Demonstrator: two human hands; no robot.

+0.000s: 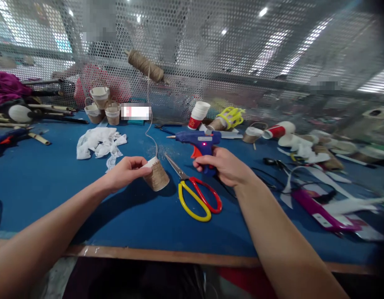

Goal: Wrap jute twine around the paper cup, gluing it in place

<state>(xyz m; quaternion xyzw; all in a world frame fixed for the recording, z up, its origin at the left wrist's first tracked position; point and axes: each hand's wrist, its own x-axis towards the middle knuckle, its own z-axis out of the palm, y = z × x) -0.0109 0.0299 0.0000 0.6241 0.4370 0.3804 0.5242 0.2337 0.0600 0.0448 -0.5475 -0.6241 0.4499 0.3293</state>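
My left hand (129,172) grips a paper cup (157,176) by its white end; brown twine is wound round the rest of it. The cup is tilted above the table. From it a strand of twine (148,128) runs up to a spool of twine (145,65) on the mesh panel. A blue hot glue gun (196,137) with an orange trigger is in my right hand (226,164), its nozzle pointing left and a red light lit on its side. Scissors (193,187) with one yellow and one red handle lie slightly open between my hands.
Several twine-wrapped cups (100,97) with handles stand at the back left, behind crumpled white paper (98,141). Stacked paper cups (199,114) and a yellow plastic piece (231,117) are at the back. Cables and a purple device (325,209) lie at right. A perforated metal panel (216,50) rises behind.
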